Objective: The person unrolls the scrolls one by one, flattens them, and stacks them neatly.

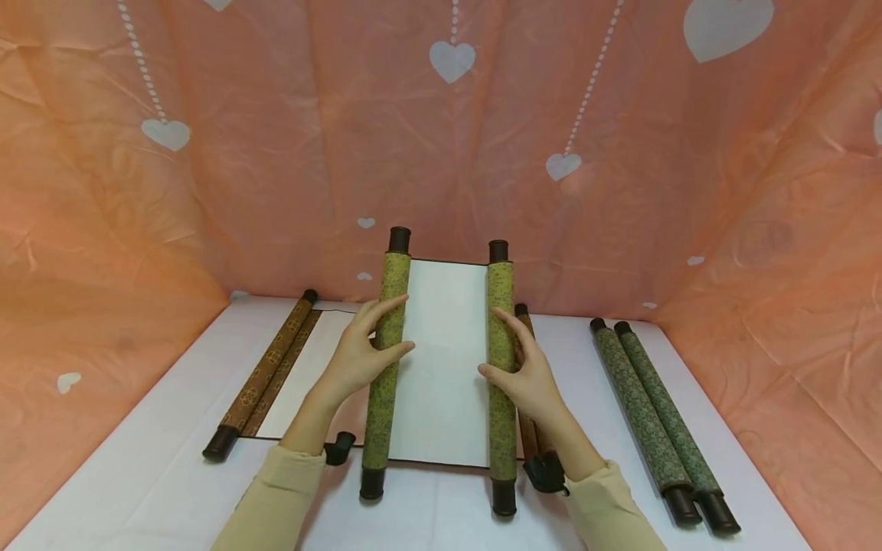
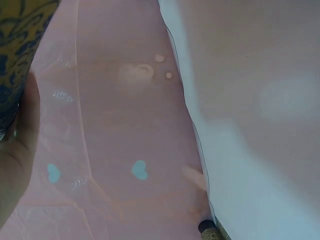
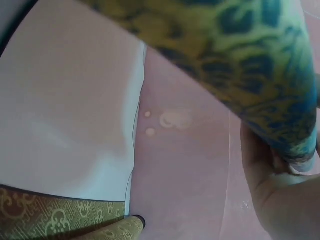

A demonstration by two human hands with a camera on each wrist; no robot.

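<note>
My left hand (image 1: pixel 361 344) grips the left roller of a yellow-green scroll (image 1: pixel 501 428), fingers and thumb showing on its front. Opposite it, my right hand (image 1: pixel 527 371) holds the right roller, thumb and fingertips on the inner edge. Between the rollers the white paper (image 1: pixel 444 360) is spread, its far end raised. Each roller has dark end caps. Behind and below lies a brown patterned scroll (image 1: pixel 272 363) unrolled on the table, its middle hidden by the held scroll. In the right wrist view the patterned roller (image 3: pixel 235 65) rests in the hand, close to the camera.
Two dark green rollers (image 1: pixel 644 413) lie side by side on the right of the white table (image 1: pixel 138 459). Orange cloth (image 1: pixel 331 153) with white hearts hangs behind and at both sides. A dark wrist device (image 1: pixel 544 471) sits at each wrist.
</note>
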